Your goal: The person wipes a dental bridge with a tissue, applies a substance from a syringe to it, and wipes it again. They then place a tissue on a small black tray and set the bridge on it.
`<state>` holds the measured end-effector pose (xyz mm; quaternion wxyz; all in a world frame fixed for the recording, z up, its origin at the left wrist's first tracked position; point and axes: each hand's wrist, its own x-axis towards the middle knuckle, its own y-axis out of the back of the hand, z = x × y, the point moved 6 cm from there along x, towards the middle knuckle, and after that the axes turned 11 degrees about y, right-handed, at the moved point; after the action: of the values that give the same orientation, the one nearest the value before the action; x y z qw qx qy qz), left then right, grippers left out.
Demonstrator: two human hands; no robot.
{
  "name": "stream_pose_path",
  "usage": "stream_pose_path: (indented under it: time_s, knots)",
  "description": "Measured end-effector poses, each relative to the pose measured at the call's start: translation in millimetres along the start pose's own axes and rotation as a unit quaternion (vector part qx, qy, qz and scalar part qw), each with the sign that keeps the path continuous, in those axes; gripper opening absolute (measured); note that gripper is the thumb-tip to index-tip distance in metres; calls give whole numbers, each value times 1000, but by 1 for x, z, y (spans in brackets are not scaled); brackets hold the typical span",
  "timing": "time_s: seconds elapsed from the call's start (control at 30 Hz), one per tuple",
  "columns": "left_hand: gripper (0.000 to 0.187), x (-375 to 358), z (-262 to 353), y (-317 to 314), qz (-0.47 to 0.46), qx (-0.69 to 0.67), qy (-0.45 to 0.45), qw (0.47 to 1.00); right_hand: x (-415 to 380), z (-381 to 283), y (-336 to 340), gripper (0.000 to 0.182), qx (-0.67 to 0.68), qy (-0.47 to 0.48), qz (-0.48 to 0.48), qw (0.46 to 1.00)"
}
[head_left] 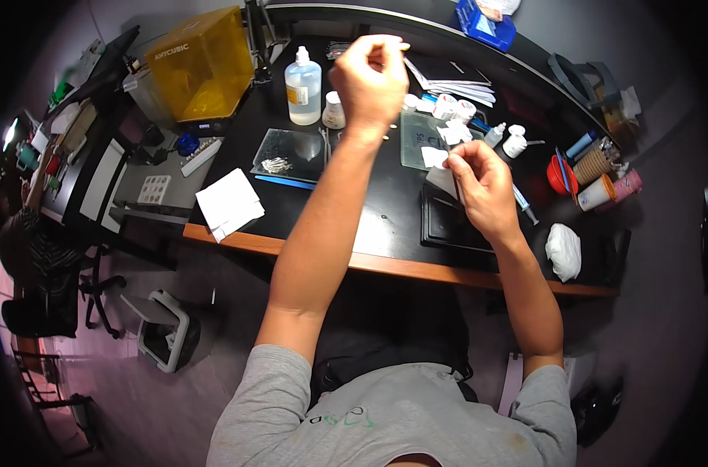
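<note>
My left hand point(372, 84) is raised over the back of the black table, fingers closed in a pinch. A tiny pale tip point(404, 46) shows at its fingertips, too small to name. My right hand point(482, 187) is lower and to the right, thumb and forefinger pressed together beside white paper pieces point(433, 158). What lies between those fingers is hard to make out. Under the right hand is a black flat case point(440, 222). Behind it, a glass plate point(413, 134) bears crumpled white tissue point(455, 132). A clear squeeze bottle point(303, 89) stands left of my left hand.
A glass plate with small metal pieces point(276, 164), a blue strip point(284, 182) and folded white wipes point(230, 204) lie left. At right are a syringe point(525, 205), a red cup point(561, 174) and a white wad point(563, 251). An orange-covered printer point(198, 66) stands far left.
</note>
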<state>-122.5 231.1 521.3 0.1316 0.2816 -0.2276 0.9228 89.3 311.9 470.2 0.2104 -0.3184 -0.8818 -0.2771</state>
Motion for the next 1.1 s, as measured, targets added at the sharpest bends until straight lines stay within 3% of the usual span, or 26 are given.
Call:
stream_pose_path:
  time_s: [0.17,0.27,0.5,0.63,0.7,0.73,0.87,0.97,1.1]
  knots:
    - [13,3,-23,14,16,38,22,999,-7,-1,5,14,-29,-41,-37,998]
    - [15,1,-33,11,-6,42,46,998,-11,3,11,16,63,-110,-75,989]
    - [14,-3,-39,8,-17,77,45,996,-16,-11,22,16,171,-164,-68,969]
    - [12,8,-30,17,-13,2,52,999,-7,-16,30,15,278,-181,-9,943]
    - [12,17,-22,32,6,-30,118,993,8,-17,23,14,287,-162,0,944]
    - [12,22,-11,39,19,-37,82,996,15,-14,16,12,268,-162,-24,949]
    - [13,35,-7,67,76,-68,102,990,49,17,-43,19,165,-207,-114,957]
    - [11,36,-13,72,76,-86,122,986,66,45,-92,22,143,-288,-146,936]
    - [13,35,-13,70,84,-42,98,991,79,58,-126,27,-4,-308,-188,932]
